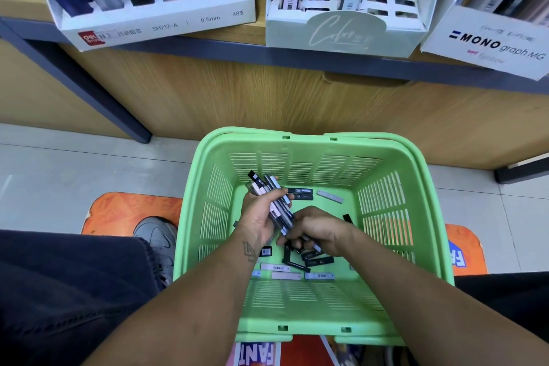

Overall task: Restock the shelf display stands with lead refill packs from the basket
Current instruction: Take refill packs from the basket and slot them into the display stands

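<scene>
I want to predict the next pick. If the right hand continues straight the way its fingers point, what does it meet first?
Most likely the dark lead packs on the floor of the basket just under the right hand; contact is unclear.

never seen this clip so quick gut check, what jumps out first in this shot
The bright green basket on the floor, centre frame, draws the eye first, with loose lead refill packs scattered on its bottom. Inside it, the left hand grips a bundle of packs while the right hand reaches among the loose ones. Above, three display stands line the shelf, the white one at left marked 0.5mm.
</scene>
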Tool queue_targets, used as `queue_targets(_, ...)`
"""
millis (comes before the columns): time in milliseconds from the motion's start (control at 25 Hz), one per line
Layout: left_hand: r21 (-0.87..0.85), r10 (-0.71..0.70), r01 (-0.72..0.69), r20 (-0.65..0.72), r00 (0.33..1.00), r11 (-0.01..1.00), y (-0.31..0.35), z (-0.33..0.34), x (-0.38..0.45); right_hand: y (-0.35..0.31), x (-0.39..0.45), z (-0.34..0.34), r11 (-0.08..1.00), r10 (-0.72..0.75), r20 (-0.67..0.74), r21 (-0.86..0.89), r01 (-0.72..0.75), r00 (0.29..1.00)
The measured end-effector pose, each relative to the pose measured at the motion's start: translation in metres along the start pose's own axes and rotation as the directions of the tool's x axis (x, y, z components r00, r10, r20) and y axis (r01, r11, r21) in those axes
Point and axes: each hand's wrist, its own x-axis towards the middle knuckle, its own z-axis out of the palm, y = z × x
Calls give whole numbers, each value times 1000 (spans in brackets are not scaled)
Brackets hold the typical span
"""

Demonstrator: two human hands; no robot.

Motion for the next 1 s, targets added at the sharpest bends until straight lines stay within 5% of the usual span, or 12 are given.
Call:
queue_targets(280,76,39,-42,33,999,996,-4,1,2,-1,10,-5,996,-35,-92,-89,27,995)
queue_targets(600,170,22,-19,-16,1000,985,3,-2,-3,-8,-4,-8,998,-24,13,-51,24,1000)
queue_targets(840,345,-45,-17,170,984,939,24,3,-30,-18,-33,-60,987,-89,27,138,84,996)
queue_targets(1000,526,-84,-86,291,953,846,52,22,-71,-50,-84,-83,979,-194,83,-41,198,978)
